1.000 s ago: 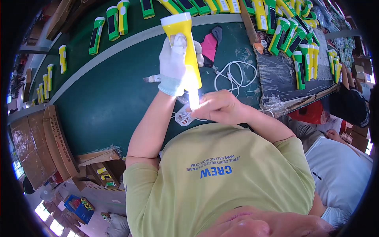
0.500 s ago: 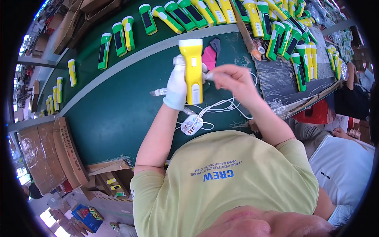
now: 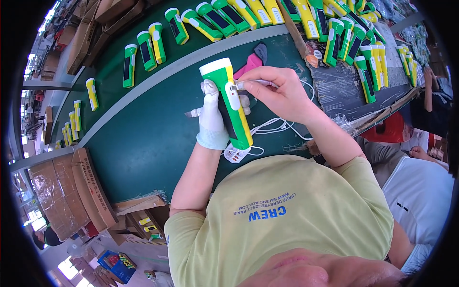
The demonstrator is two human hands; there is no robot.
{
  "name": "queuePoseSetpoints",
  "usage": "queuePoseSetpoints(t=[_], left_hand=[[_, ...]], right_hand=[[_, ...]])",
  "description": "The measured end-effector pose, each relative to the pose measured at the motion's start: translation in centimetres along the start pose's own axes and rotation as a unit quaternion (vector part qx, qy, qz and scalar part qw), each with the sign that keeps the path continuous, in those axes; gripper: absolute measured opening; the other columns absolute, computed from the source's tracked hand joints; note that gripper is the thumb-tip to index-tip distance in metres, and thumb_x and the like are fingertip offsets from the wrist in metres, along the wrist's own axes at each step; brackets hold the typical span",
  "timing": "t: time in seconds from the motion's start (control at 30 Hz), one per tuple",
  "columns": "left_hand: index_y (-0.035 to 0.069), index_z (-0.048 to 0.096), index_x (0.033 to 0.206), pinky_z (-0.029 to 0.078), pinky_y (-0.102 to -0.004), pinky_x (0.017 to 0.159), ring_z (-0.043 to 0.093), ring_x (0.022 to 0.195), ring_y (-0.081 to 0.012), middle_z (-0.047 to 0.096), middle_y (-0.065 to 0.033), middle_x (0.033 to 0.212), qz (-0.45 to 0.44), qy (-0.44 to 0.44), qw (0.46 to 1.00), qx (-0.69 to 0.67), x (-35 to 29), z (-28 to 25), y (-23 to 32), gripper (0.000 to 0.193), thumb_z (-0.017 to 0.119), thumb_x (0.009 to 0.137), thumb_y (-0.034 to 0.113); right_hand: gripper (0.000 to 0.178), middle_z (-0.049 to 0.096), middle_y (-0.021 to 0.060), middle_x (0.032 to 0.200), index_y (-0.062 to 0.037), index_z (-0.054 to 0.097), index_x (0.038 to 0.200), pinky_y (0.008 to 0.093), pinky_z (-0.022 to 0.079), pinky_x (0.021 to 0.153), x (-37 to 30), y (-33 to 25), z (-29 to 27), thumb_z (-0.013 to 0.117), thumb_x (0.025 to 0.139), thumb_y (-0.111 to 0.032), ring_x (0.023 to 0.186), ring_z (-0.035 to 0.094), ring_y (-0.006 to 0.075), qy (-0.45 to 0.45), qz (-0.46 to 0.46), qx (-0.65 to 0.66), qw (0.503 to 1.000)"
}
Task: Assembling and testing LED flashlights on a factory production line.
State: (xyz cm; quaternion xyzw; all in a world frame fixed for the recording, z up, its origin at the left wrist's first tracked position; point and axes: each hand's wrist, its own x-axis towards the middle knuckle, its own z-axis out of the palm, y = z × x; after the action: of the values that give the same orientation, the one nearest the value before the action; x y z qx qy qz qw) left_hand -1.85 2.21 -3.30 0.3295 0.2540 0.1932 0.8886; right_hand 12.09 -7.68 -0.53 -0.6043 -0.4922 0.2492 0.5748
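A green and yellow flashlight [image 3: 244, 129] with a white head stands tilted in front of me, its dark panel side facing left. My left hand [image 3: 210, 119], in a white glove, is closed around its body. My bare right hand [image 3: 282, 91] pinches a white cable plug [image 3: 241, 86] at the white oval piece on the flashlight's side. The plug's metal tip meets that piece; whether it is inserted, I cannot tell. Below, a white cable [image 3: 275, 128] lies loosely coiled beside a white power strip [image 3: 234, 155], partly hidden by the flashlight.
A pink and dark cloth [image 3: 251, 63] lies behind my hands. Several flashlights [image 3: 210, 23] line the belt beyond the metal rail [image 3: 158, 69]; more are piled on cardboard [image 3: 330, 91] at right. Cardboard boxes [image 3: 60, 198] stand at left. Another person's white-clothed leg [image 3: 420, 191] is at right.
The flashlight has turned from its yellow face to its side and tilted, its lower end now nearer me. My right hand has brought the plug up to the white oval piece.
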Motion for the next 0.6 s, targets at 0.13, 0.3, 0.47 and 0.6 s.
queuePoseSetpoints(t=[0.13, 0.3, 0.47, 0.6], left_hand=[[0.003, 0.041, 0.123, 0.053, -0.0309, 0.07, 0.061, 0.08, -0.0165, 0.058, -0.0101, 0.099, 0.207, -0.009, 0.96, 0.187, -0.9, -0.1, -0.4, 0.05, 0.054, 0.096, 0.043], [0.003, 0.035, 0.129, 0.053, -0.0303, 0.07, 0.061, 0.082, -0.0161, 0.057, -0.0111, 0.104, 0.212, -0.026, 0.955, 0.203, -1.6, 0.5, -0.1, 0.053, 0.058, 0.096, 0.037], [0.002, 0.05, 0.12, 0.049, -0.0297, 0.057, 0.056, 0.06, -0.017, 0.059, -0.0082, 0.081, 0.057, -0.094, 0.994, -0.019, -2.0, 1.6, 1.1, 0.082, 0.035, 0.088, 0.076], [0.006, 0.046, 0.119, 0.053, -0.0325, 0.068, 0.061, 0.073, -0.0165, 0.059, -0.0076, 0.088, 0.067, 0.042, 0.995, -0.065, -1.0, 1.2, 2.5, 0.052, 0.046, 0.097, 0.054]], right_hand=[[0.013, 0.065, 0.0063, 0.083, -0.0008, 0.069, 0.1, 0.0199, 0.047, 0.057, -0.6, -0.7, -0.2, 0.063, 0.089, 0.001, 0.069, 0.06, 0.0077, -0.001, -0.089, -0.083, 0.993], [0.011, 0.066, 0.006, 0.086, 0.0003, 0.069, 0.098, 0.021, 0.045, 0.056, -0.6, -1.0, -0.1, 0.062, 0.089, 0.001, 0.068, 0.058, 0.0073, -0.023, -0.102, -0.113, 0.988], [0.014, 0.065, 0.0001, 0.088, -0.0005, 0.068, 0.102, 0.0173, 0.041, 0.057, -0.6, 3.3, -0.5, 0.06, 0.093, -0.006, 0.068, 0.054, 0.0031, 0.053, 0.074, 0.131, 0.987], [0.013, 0.053, -0.0041, 0.073, -0.0056, 0.062, 0.095, 0.0173, 0.024, 0.046, -1.8, 6.7, -4.1, 0.069, 0.086, -0.012, 0.053, 0.035, 0.0003, 0.158, 0.211, 0.184, 0.947]])
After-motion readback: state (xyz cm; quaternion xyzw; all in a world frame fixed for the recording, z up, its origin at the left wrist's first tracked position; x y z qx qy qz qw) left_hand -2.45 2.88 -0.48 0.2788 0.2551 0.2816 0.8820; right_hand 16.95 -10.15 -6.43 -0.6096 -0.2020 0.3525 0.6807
